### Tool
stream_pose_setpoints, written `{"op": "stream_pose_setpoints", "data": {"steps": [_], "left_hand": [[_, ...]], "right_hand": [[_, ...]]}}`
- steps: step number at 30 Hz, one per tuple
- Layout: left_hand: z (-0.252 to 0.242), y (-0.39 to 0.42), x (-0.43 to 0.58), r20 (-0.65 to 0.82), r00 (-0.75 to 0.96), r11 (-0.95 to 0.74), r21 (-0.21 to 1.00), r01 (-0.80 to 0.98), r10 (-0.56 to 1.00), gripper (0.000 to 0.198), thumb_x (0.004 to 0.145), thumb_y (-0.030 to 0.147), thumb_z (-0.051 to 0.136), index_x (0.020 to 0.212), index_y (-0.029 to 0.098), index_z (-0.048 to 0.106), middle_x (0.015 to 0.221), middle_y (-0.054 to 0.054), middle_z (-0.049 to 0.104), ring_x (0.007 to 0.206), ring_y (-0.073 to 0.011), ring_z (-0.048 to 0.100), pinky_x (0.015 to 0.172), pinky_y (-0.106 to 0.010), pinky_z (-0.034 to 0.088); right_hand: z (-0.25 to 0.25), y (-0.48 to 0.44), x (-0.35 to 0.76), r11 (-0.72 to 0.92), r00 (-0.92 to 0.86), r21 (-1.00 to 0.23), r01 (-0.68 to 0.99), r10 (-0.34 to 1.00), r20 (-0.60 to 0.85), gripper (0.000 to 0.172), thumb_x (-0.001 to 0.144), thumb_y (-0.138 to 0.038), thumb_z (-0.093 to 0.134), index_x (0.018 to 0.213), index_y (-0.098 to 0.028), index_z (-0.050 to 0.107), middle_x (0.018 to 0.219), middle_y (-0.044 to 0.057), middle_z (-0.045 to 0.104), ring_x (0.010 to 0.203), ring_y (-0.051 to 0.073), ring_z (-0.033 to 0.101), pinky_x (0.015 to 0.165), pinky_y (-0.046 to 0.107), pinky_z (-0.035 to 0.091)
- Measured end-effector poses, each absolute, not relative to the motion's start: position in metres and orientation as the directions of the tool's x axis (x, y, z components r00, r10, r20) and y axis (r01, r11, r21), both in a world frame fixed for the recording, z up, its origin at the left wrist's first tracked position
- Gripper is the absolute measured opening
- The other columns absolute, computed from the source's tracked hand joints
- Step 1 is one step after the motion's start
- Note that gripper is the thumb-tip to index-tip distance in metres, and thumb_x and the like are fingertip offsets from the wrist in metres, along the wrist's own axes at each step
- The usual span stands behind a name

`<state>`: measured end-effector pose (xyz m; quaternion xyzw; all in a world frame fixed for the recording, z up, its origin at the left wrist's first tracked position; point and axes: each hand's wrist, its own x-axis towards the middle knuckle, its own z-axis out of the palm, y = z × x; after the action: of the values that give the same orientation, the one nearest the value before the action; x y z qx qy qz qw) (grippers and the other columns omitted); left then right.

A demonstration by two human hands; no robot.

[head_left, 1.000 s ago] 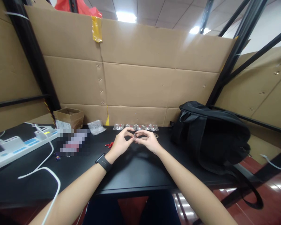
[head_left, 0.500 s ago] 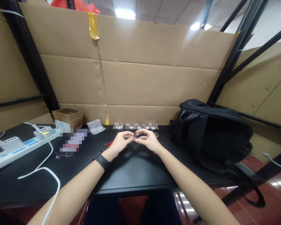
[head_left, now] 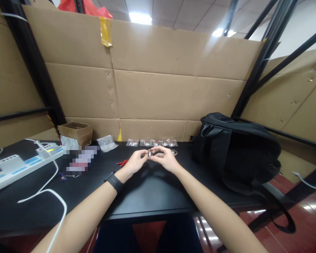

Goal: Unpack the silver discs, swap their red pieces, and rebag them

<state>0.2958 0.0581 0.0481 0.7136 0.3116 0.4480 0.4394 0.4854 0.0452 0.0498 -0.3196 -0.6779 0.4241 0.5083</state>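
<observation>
Between my two hands, above the black table (head_left: 152, 200), is a small round brownish object (head_left: 150, 154) with a shiny rim. My left hand (head_left: 135, 163) pinches its left side with thumb and fingertips. From the right, my right hand (head_left: 166, 159) holds it the same way. Several clear packets (head_left: 133, 142) lie in a row behind the hands, each with something round and a bit of red. A flat ring (head_left: 175, 152) rests just behind my right hand. Red pieces (head_left: 122, 163) lie left of my left hand.
A black bag (head_left: 239, 151) stands on the right. On the left are an open cardboard box (head_left: 77, 133), crumpled clear plastic (head_left: 107, 143), a white power strip (head_left: 23, 167) and a white cable (head_left: 60, 196). Cardboard panels (head_left: 152, 95) rise behind.
The round object has turned slightly, showing more of its face, and shifted a little left with the hands. Both hands keep their hold.
</observation>
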Motion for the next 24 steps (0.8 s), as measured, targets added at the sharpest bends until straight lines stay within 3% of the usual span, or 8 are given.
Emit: {"op": "stream_pose_setpoints", "data": {"steps": [7, 12, 18, 24], "left_hand": [[0.0474, 0.0574, 0.2928, 0.311, 0.365, -0.323, 0.946, -0.031, 0.877, 0.036, 0.075, 0.043, 0.078, 0.096, 0.014, 0.073, 0.097, -0.011, 0.076, 0.092, -0.0232, 0.070, 0.088, -0.035, 0.053], [0.0473, 0.0592, 0.2902, 0.260, 0.345, -0.256, 0.965, -0.059, 0.902, 0.035, 0.071, 0.041, 0.082, 0.093, 0.013, 0.075, 0.093, -0.011, 0.077, 0.088, -0.0227, 0.071, 0.089, -0.037, 0.053], [0.0458, 0.0602, 0.2896, 0.304, 0.324, -0.290, 0.953, -0.092, 0.896, 0.037, 0.066, 0.036, 0.084, 0.093, 0.014, 0.072, 0.095, -0.010, 0.076, 0.090, -0.0222, 0.070, 0.090, -0.038, 0.054], [0.0427, 0.0624, 0.2864, 0.311, 0.356, -0.319, 0.947, -0.038, 0.881, 0.032, 0.071, 0.038, 0.081, 0.091, 0.014, 0.072, 0.092, -0.009, 0.075, 0.086, -0.0204, 0.070, 0.086, -0.035, 0.054]], "right_hand": [[0.0483, 0.0451, 0.4852, 0.427, -0.271, -0.904, 0.025, 0.873, 0.405, 0.051, 0.068, -0.038, 0.084, 0.112, -0.020, 0.067, 0.108, 0.007, 0.069, 0.082, 0.018, 0.072, 0.086, 0.036, 0.057], [0.0494, 0.0425, 0.4849, 0.410, -0.287, -0.910, 0.063, 0.881, 0.377, 0.053, 0.071, -0.039, 0.082, 0.117, -0.022, 0.063, 0.111, 0.008, 0.070, 0.079, 0.018, 0.073, 0.079, 0.034, 0.058], [0.0490, 0.0415, 0.4834, 0.419, -0.286, -0.904, 0.083, 0.879, 0.381, 0.050, 0.072, -0.041, 0.081, 0.115, -0.022, 0.064, 0.109, 0.009, 0.071, 0.078, 0.019, 0.073, 0.079, 0.035, 0.059], [0.0487, 0.0409, 0.4813, 0.432, -0.297, -0.899, 0.068, 0.869, 0.395, 0.049, 0.071, -0.043, 0.081, 0.112, -0.020, 0.065, 0.104, 0.009, 0.072, 0.079, 0.020, 0.073, 0.078, 0.037, 0.060]]}}
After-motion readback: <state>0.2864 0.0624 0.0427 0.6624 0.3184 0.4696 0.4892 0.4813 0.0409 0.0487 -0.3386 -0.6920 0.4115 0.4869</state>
